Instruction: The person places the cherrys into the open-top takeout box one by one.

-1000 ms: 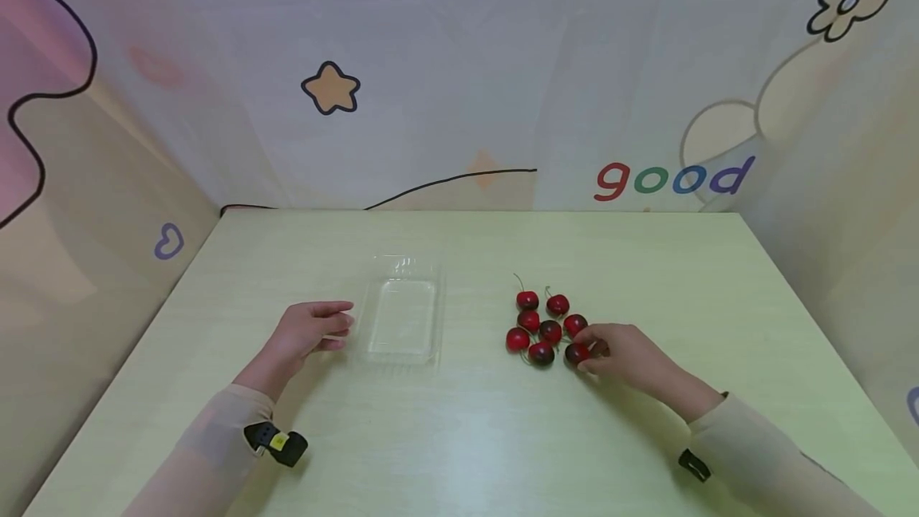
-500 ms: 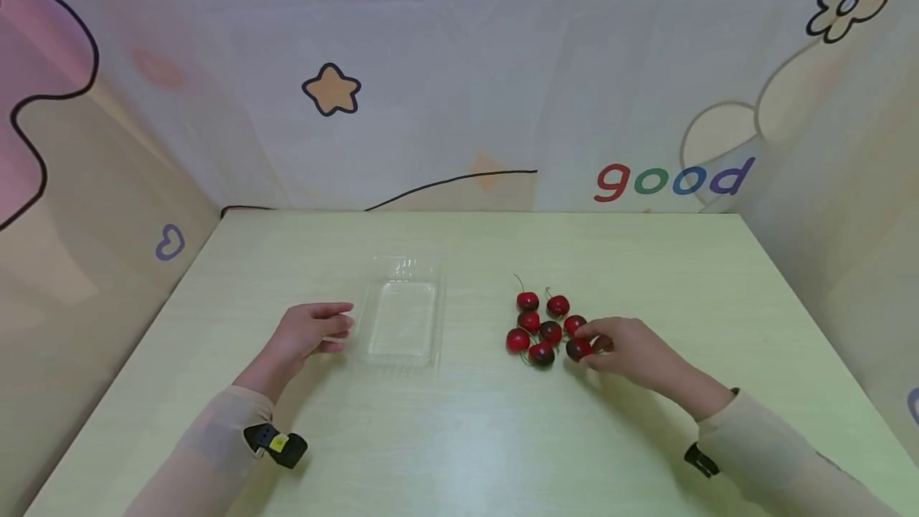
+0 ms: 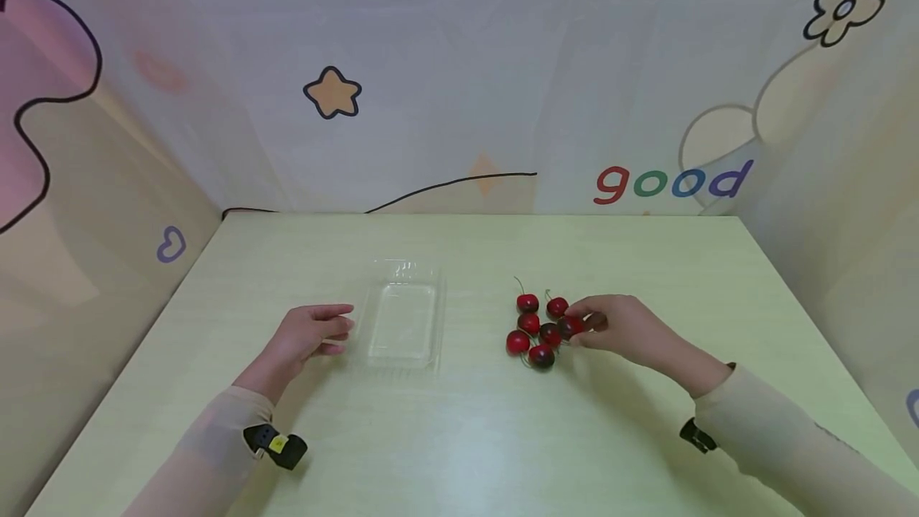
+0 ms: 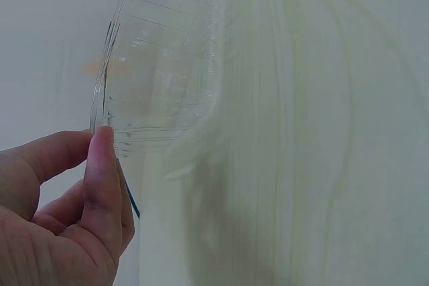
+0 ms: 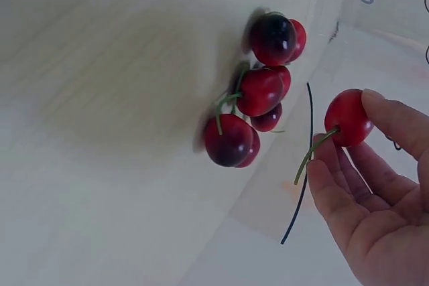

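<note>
My right hand [image 3: 619,333] holds a dark red cherry [image 5: 348,117] up between thumb and fingers, its green stem hanging free in the right wrist view. Below and to the left of that hand, several more cherries [image 3: 518,342] lie in a loose cluster on the table, some with stems showing. A clear plastic container [image 3: 402,321] stands left of the cherries, and no fruit shows in it. At its left edge, my left hand [image 3: 307,333] pinches the rim between thumb and finger, as the left wrist view shows [image 4: 100,185].
A pale wooden table [image 3: 445,437] lies under everything. Printed cloth [image 3: 459,78] with a star, a flower and the word "good" hangs behind and along both sides. Black devices are strapped at both wrists.
My right hand has lifted one cherry off the table and carried it slightly away from me, over the cluster's right side. The left hand and the container have stayed in place.
</note>
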Available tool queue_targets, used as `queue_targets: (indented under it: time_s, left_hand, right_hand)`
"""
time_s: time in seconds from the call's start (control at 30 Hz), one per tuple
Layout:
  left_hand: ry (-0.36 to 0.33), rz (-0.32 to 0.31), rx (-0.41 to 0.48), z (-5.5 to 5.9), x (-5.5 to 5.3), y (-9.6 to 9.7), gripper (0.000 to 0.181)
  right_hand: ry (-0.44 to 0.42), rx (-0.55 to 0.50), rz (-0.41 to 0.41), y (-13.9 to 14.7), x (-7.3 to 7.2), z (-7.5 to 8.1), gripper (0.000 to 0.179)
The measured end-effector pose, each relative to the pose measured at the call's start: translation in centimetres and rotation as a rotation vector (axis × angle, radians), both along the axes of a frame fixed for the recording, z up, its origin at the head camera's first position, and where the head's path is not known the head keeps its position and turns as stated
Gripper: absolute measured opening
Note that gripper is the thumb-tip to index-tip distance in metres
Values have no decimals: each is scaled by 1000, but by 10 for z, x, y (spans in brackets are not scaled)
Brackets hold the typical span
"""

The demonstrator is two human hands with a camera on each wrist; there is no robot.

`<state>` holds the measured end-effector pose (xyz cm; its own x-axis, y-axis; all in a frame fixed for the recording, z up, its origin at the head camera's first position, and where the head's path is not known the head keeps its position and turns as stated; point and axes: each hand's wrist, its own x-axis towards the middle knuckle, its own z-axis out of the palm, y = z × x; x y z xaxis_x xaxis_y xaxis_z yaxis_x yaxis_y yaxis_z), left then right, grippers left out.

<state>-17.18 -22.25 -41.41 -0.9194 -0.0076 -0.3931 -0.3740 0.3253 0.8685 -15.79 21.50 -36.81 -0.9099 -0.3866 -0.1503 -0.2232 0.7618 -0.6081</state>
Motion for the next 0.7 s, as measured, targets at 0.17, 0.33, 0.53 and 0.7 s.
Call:
queue_targets:
  time_s: [0.17, 0.33, 0.53, 0.7]
  left_hand:
    - [13, -7, 12, 0, 0, -1, 48]
    - [18, -12, 6, 0, 0, -1, 48]
    - [13, -15, 0, 0, 0, -1, 48]
    - [3, -17, -9, -2, 0, -1, 48]
  right_hand:
    - [-8, -18, -19, -3, -5, 10, 40]
    - [-14, -25, -12, -8, -11, 16, 40]
    - [-22, -35, -11, -16, -17, 20, 42]
    - [-25, -47, -9, -25, -23, 24, 44]
